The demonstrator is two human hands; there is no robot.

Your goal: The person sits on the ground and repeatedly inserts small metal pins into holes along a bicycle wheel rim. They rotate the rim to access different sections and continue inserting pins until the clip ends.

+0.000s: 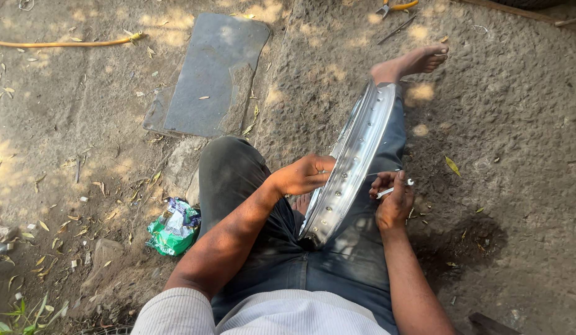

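Observation:
I sit on the ground with a shiny metal wheel rim [360,149] standing on edge across my lap, its spoke holes facing me. My left hand [303,175] grips the rim's near edge from the left. On the rim's right side, my right hand [393,198] pinches a thin metal spoke [393,188] with a small white tip, held close to the holes. My right leg stretches out under the rim, bare foot [418,61] at the far end.
A flat grey stone slab [210,74] lies ahead on the left. A crumpled green wrapper [174,227] sits beside my left knee. A yellow hose [64,43] runs at top left; pliers with yellow handles [393,7] lie at the top. Dry leaves litter the dirt.

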